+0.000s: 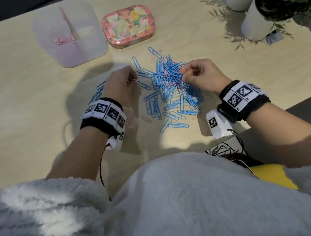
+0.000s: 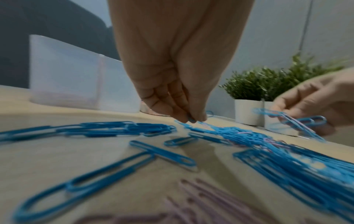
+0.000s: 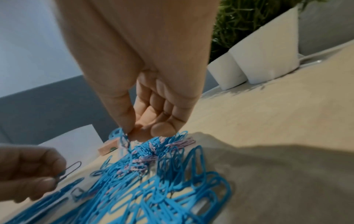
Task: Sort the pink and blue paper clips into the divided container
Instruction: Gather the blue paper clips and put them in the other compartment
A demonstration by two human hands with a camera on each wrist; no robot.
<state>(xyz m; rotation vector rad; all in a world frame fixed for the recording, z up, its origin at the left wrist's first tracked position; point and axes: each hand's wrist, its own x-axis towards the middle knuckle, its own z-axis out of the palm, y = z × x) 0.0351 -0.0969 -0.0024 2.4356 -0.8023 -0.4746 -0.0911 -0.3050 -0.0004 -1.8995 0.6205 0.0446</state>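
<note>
A tangled pile of blue and pink paper clips [image 1: 168,89] lies mid-table. My left hand [image 1: 132,77] is at the pile's left edge, and its fingertips [image 2: 188,117] pinch a single blue clip [image 3: 71,169] just above the table. On the pile's right, my right hand [image 1: 183,73] pinches a small linked bunch of clips [image 2: 291,119] between thumb [image 3: 122,119] and forefinger, lifted off the pile; the bunch is blue with a pink one in it. The translucent divided container [image 1: 91,46] stands at the back left. Several pink clips [image 1: 60,41] lie in its left compartment.
A floral tin [image 1: 128,25] sits right of the container. Two white pots with green plants [image 1: 250,12] stand at the back right. A few loose pink clips [image 1: 130,116] lie by my left wrist. The table's front edge [image 1: 175,151] is close to my body.
</note>
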